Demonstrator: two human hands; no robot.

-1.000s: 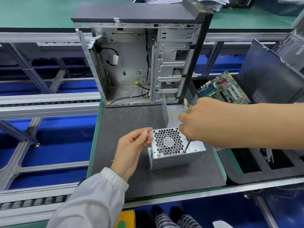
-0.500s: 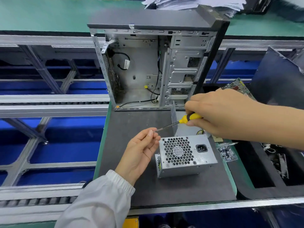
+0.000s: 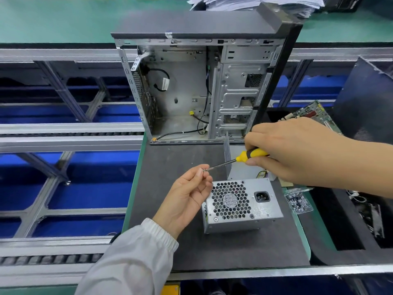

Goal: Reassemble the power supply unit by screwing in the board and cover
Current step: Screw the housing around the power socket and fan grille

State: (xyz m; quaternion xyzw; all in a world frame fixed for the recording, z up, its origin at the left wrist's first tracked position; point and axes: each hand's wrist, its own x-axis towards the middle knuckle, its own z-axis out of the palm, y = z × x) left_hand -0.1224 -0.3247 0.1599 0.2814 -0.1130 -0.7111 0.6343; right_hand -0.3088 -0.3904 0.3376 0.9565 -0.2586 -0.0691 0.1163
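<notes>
The silver power supply unit point(image 3: 242, 205) stands on the dark mat point(image 3: 170, 158), its honeycomb fan grille and power socket facing me. My left hand point(image 3: 187, 196) is just left of it and pinches a small screw point(image 3: 204, 170) between thumb and fingertips. My right hand point(image 3: 293, 150) grips a yellow-and-black screwdriver point(image 3: 251, 155) above and behind the unit. The thin shaft slants down-left and its tip meets the screw. A bent grey metal cover plate point(image 3: 228, 158) stands upright behind the unit.
An open, gutted computer case point(image 3: 202, 86) stands at the mat's far edge. A clear bag of screws point(image 3: 297, 201) lies right of the unit. A green circuit board point(image 3: 312, 112) and a black foam tray point(image 3: 344, 231) sit at right. Conveyor rails run left.
My right hand lifted the screwdriver off the unit's face and swung its tip left to the screw in my left hand. My left hand rose slightly. The camera shifted.
</notes>
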